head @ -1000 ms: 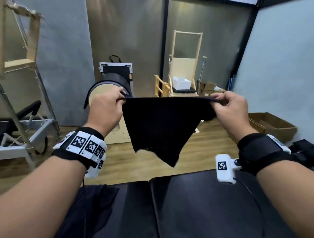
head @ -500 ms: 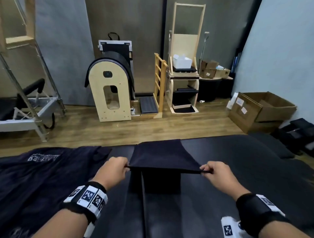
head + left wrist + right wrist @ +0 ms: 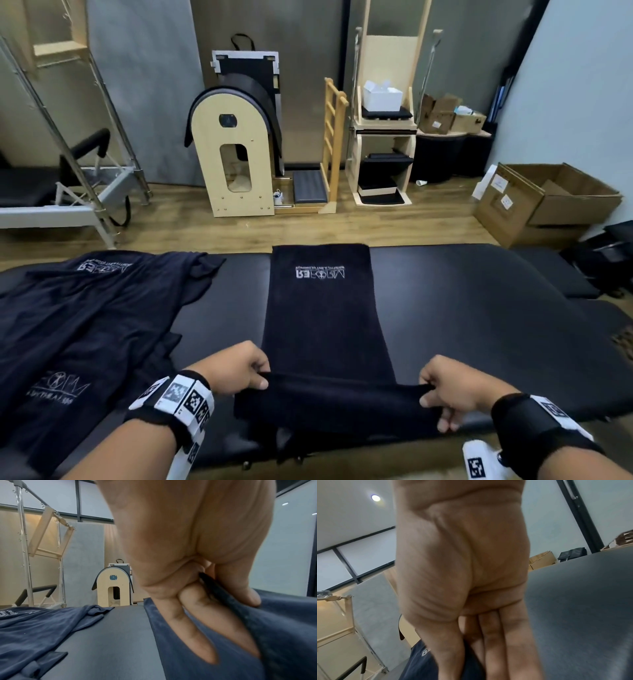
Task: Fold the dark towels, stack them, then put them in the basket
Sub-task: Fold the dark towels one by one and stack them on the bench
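Two hands, left and right, pinch the dark logo-printed towel's near corners at lower centre; matching far corners squarely should fold it well.

A: List the equipment along the far wall.

B: A wooden arched barrel with a black padded top stands on the wood floor. Just to its right is a small wooden ladder frame. Further right, a tall wooden chair unit carries a white box on its upper pad.

A: And to the sides?

B: On the left, a metal-framed apparatus. On the right, an open cardboard box on the floor, with smaller cardboard boxes behind it.

A: Nearest surface?

B: A black padded table.
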